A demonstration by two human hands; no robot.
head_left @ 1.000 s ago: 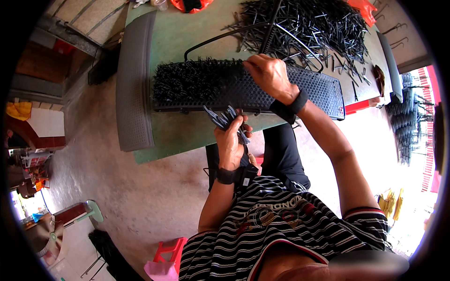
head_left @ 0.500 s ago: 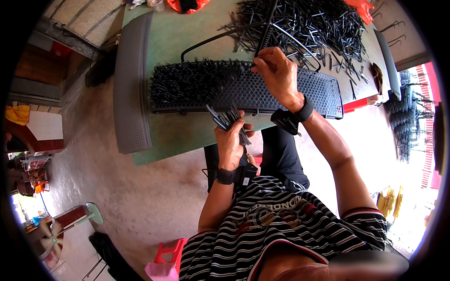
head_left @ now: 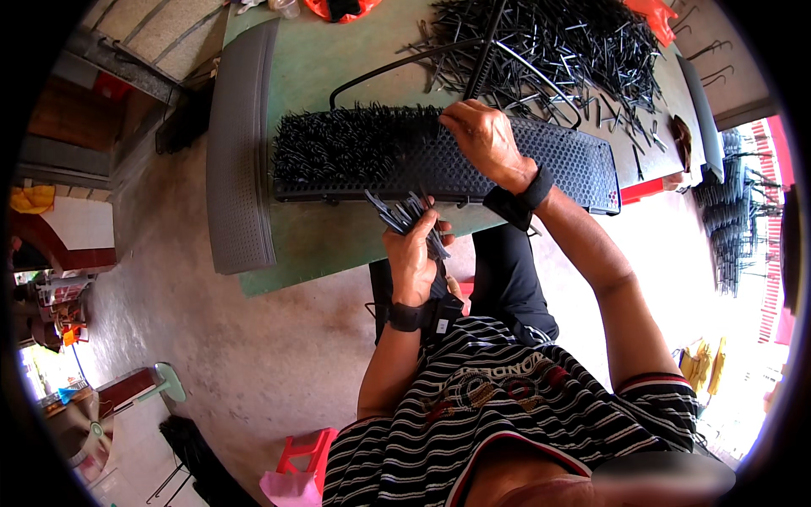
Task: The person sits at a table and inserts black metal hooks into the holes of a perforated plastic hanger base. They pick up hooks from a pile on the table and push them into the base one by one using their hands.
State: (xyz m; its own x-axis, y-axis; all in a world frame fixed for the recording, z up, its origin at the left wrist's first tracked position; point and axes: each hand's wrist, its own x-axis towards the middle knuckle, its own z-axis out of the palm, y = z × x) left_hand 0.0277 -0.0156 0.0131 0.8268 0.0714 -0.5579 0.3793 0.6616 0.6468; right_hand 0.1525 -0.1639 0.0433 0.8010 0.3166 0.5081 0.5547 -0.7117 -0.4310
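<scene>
Fingers of my left hand point(head_left: 414, 253) are curled tight around a bundle of thin black pins point(head_left: 405, 213), whose tips fan out above the fist toward the near edge of the tabletop point(head_left: 338, 237). The fist hangs just off that edge, close under the long black perforated panel point(head_left: 541, 165), though I cannot tell whether the pins touch it.

My right hand point(head_left: 486, 139) lies on top of the panel, about midway along its length, fingers bent and pinched together at the tips, pressing down where the bristled part meets the bare grid. Whether a pin sits between those fingertips I cannot tell; they are too small and dark against the panel. Both wrists carry black bands.

The panel lies lengthwise along the near edge of the green tabletop. Its left half is thick with upright black bristles point(head_left: 346, 144); its right half shows plain rows of holes out to the right end.

Behind it, toward the far right corner of the tabletop, a loose heap of black pins point(head_left: 557, 42) is spread wide, with a few long bent rods lying across it. A grey perforated panel point(head_left: 241, 152) lies across the left edge of the tabletop, overhanging it. A red plastic stool point(head_left: 308, 448) stands on the floor below.
</scene>
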